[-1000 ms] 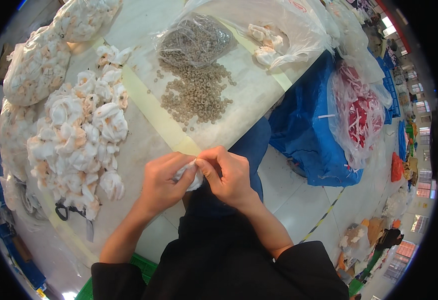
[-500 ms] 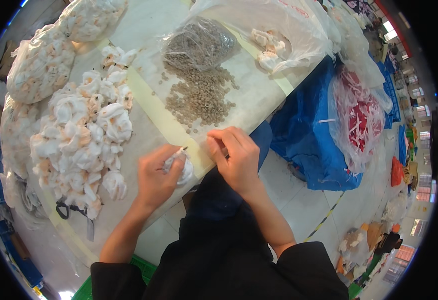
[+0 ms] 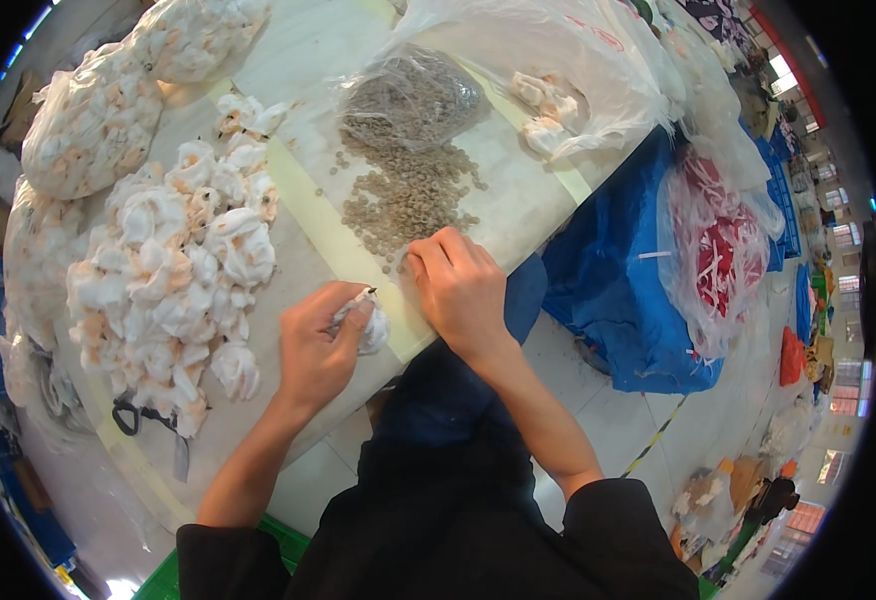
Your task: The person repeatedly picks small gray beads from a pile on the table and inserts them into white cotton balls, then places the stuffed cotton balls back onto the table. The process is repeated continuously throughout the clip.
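Note:
My left hand [image 3: 320,342] pinches a white artificial flower [image 3: 375,332] near the table's front edge; a dark stem tip sticks up from it beside the thumb. Just right of it, my right hand [image 3: 463,300] is closed, fingers curled down at the near edge of a pile of small grey-beige rings [image 3: 408,195]. Whatever its fingertips pinch is hidden. Behind the pile lies a clear plastic bag [image 3: 413,95] full of the same pieces, its mouth towards me. On the left a large heap of white and peach artificial flowers [image 3: 173,275] covers the table.
Black-handled scissors [image 3: 128,415] lie beside the heap. Filled bags of flowers [image 3: 93,130] stand at the back left. A white plastic bag [image 3: 598,80] with a few flowers lies at the back right. Off the table's right edge stands a blue-covered container [image 3: 618,290] with a bag of red pieces.
My right hand has moved slightly up and left, lowering its fingertips to the near edge of the ring pile. My left hand keeps the flower in nearly the same place.

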Demonstrator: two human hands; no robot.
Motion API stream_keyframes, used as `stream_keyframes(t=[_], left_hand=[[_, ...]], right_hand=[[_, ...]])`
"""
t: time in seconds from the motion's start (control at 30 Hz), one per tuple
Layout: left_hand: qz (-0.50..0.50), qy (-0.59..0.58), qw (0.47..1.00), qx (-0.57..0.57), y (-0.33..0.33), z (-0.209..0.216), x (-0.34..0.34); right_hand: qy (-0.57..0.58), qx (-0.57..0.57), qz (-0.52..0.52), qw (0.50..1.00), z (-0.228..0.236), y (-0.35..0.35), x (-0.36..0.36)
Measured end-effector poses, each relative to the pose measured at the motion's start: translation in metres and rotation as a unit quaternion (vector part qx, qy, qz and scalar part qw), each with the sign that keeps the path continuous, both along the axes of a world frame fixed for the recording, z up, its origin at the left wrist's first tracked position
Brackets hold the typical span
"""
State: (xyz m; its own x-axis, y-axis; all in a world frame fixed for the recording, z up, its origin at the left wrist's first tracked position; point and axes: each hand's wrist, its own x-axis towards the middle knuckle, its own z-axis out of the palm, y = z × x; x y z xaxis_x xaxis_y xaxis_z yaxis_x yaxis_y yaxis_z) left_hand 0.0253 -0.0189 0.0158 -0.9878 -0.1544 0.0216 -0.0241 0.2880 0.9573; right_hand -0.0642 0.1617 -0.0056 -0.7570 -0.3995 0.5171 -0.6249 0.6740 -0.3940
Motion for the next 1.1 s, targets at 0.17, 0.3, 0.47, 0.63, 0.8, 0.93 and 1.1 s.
stream_keyframes(t=[0.17, 0.3, 0.47, 0.63, 0.8, 0.93, 1.1], left_hand=[[-0.018, 0.051, 0.998, -0.031, 0.001, -0.002, 0.0], [-0.033, 0.037, 0.998, -0.026, 0.002, 0.001, 0.0], [-0.044, 0.044, 0.997, -0.033, 0.002, 0.001, 0.0], [-0.048, 0.07, 0.993, -0.079, 0.004, -0.003, 0.0], [-0.052, 0.068, 0.991, -0.1, 0.007, -0.001, 0.002], [-0.058, 0.074, 0.988, -0.12, 0.009, -0.005, 0.003], [-0.065, 0.074, 0.985, -0.144, 0.011, -0.005, 0.003]], right_hand=[[-0.242, -0.235, 0.093, 0.937, 0.016, 0.001, 0.015], [-0.475, -0.401, 0.156, 0.767, 0.023, 0.001, 0.029], [-0.535, -0.397, 0.167, 0.727, 0.023, 0.004, 0.026], [-0.38, -0.257, 0.132, 0.879, 0.03, 0.004, 0.03], [-0.346, -0.188, 0.19, 0.899, 0.037, 0.012, 0.022], [-0.364, -0.144, 0.226, 0.892, 0.038, 0.017, 0.012], [-0.346, -0.121, 0.249, 0.896, 0.037, 0.018, 0.008]])
